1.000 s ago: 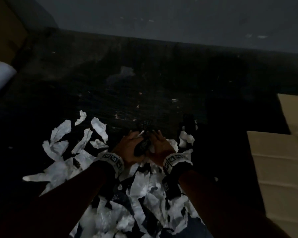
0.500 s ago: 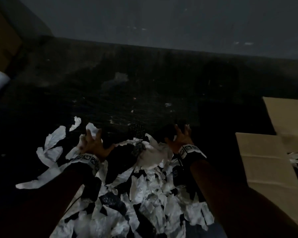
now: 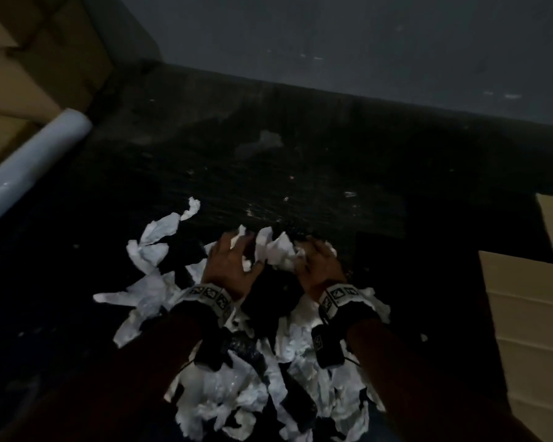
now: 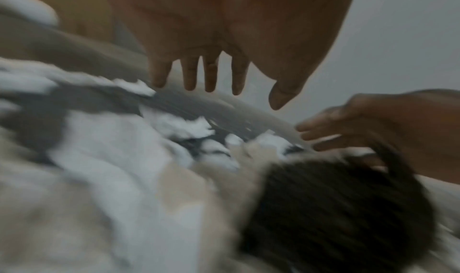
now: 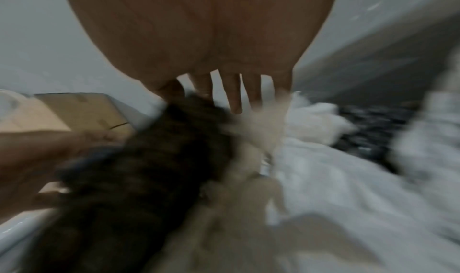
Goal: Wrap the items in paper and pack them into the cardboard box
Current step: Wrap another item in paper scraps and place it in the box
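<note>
A dark item (image 3: 268, 295) lies in a pile of torn white paper (image 3: 237, 393) on the dark surface. My left hand (image 3: 233, 260) hovers over its left side with fingers spread and straight, holding nothing. My right hand (image 3: 320, 263) is at its right side, fingers stretched onto a crumpled wad of paper (image 3: 276, 250) heaped at the item's far end. In the left wrist view the dark item (image 4: 336, 208) sits under the right hand (image 4: 361, 131). In the blurred right wrist view the item (image 5: 137, 179) runs between both hands. The cardboard box (image 3: 530, 314) stands at the right edge.
A white roll (image 3: 35, 164) lies at the far left beside stacked cardboard (image 3: 29, 59). Loose paper strips (image 3: 154, 247) spread to the left of the hands. A grey wall (image 3: 332, 43) rises behind the dark surface.
Half a second ago my hands were spread wide apart on the paper. They have swept inward, bunching paper against the dark item.
</note>
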`<state>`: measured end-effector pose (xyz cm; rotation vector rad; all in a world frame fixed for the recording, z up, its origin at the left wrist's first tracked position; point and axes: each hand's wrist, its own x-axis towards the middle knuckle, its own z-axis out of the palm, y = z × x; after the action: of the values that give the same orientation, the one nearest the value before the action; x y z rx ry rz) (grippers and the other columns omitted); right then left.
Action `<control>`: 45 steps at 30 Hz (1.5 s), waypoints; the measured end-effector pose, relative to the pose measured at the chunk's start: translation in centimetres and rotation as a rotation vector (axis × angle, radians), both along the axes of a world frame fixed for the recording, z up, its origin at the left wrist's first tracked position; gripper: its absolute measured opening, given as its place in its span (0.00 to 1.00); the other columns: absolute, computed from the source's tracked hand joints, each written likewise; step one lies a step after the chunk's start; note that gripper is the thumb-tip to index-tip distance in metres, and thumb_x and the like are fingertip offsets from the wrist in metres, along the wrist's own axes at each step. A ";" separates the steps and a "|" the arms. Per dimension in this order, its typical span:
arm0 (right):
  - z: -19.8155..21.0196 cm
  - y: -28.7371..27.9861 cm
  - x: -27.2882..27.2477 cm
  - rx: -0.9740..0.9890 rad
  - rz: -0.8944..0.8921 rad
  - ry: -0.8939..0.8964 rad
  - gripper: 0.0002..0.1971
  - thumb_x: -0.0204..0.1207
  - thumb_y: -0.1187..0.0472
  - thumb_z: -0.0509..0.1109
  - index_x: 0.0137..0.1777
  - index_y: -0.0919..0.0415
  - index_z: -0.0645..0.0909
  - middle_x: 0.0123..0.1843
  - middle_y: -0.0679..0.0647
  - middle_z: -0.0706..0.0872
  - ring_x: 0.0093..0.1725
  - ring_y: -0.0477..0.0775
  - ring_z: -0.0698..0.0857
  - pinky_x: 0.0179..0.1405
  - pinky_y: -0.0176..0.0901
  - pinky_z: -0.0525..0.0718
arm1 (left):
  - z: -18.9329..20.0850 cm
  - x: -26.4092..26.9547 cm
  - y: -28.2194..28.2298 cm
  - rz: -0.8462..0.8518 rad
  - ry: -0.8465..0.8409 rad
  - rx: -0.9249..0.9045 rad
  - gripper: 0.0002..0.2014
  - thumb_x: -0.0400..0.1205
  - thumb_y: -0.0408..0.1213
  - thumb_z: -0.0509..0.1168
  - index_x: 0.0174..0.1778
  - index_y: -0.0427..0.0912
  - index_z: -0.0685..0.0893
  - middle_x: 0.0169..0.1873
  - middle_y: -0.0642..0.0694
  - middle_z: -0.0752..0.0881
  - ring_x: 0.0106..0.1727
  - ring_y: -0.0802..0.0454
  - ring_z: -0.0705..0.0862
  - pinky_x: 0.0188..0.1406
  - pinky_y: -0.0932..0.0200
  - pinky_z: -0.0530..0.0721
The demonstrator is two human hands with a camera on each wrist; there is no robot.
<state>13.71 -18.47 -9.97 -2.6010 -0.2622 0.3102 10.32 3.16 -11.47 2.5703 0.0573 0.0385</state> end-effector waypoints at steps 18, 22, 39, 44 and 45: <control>-4.5 5.8 1.0 -0.287 0.118 0.281 0.42 0.71 0.23 0.51 0.82 0.32 0.39 0.87 0.48 0.37 0.85 0.64 0.36 0.81 0.70 0.53 | -2.4 3.9 7.0 0.119 0.552 0.280 0.40 0.79 0.75 0.50 0.85 0.70 0.44 0.88 0.57 0.40 0.88 0.36 0.39 0.80 0.24 0.51; -5.5 5.3 1.3 -0.287 0.145 0.243 0.45 0.68 0.23 0.48 0.84 0.37 0.44 0.88 0.50 0.41 0.86 0.63 0.40 0.82 0.68 0.52 | -3.0 1.0 2.7 -0.120 0.444 0.281 0.37 0.78 0.71 0.53 0.84 0.74 0.49 0.87 0.63 0.49 0.88 0.36 0.46 0.78 0.24 0.51; -2.1 0.3 -6.2 -0.108 -0.028 0.293 0.41 0.75 0.29 0.61 0.85 0.38 0.51 0.88 0.51 0.42 0.86 0.60 0.42 0.84 0.58 0.48 | -1.5 -9.2 4.6 0.236 0.527 -0.015 0.54 0.65 0.83 0.53 0.86 0.65 0.47 0.88 0.46 0.50 0.88 0.36 0.47 0.83 0.29 0.53; 0.5 1.1 -9.2 0.020 -0.024 0.116 0.39 0.75 0.33 0.64 0.84 0.36 0.52 0.88 0.50 0.41 0.86 0.58 0.41 0.84 0.61 0.50 | 1.6 -9.7 0.3 0.175 0.404 -0.005 0.46 0.74 0.74 0.62 0.86 0.69 0.49 0.89 0.49 0.46 0.89 0.40 0.42 0.82 0.24 0.46; 0.8 0.4 -9.5 0.039 -0.051 0.082 0.40 0.75 0.34 0.65 0.84 0.36 0.53 0.88 0.52 0.42 0.86 0.58 0.43 0.84 0.61 0.52 | 2.2 -10.1 0.3 0.182 0.389 -0.029 0.47 0.73 0.76 0.61 0.86 0.70 0.49 0.89 0.48 0.46 0.88 0.39 0.43 0.82 0.23 0.47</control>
<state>4.17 -18.05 -9.13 -2.5456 -0.1717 0.3886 0.22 3.45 -9.25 2.5004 0.4335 -0.3903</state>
